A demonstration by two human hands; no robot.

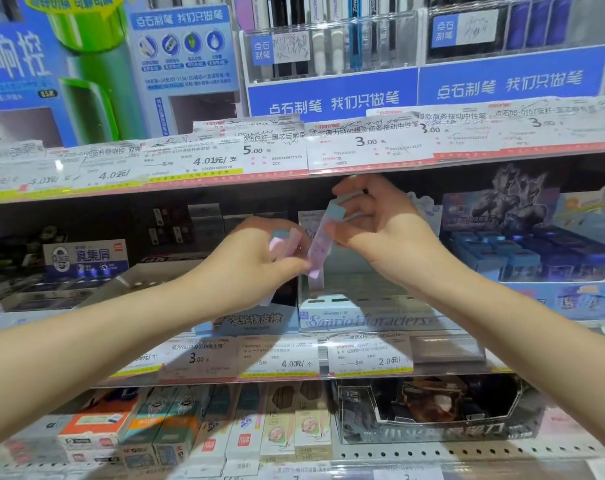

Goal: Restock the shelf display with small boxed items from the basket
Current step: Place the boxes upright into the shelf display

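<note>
Right hand (pixel 380 226) pinches upright pastel box (pixel 323 244) above display tray (pixel 363 317); left hand (pixel 259 258) grips spare boxes (pixel 283 242).

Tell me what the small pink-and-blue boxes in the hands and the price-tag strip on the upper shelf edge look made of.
Small boxes: likely printed card, matte pastel pink and blue faces with crisp folded edges; blur leaves it open.
Price-tag strip: clear glossy plastic over paper labels, judging by the glare along it.
</note>
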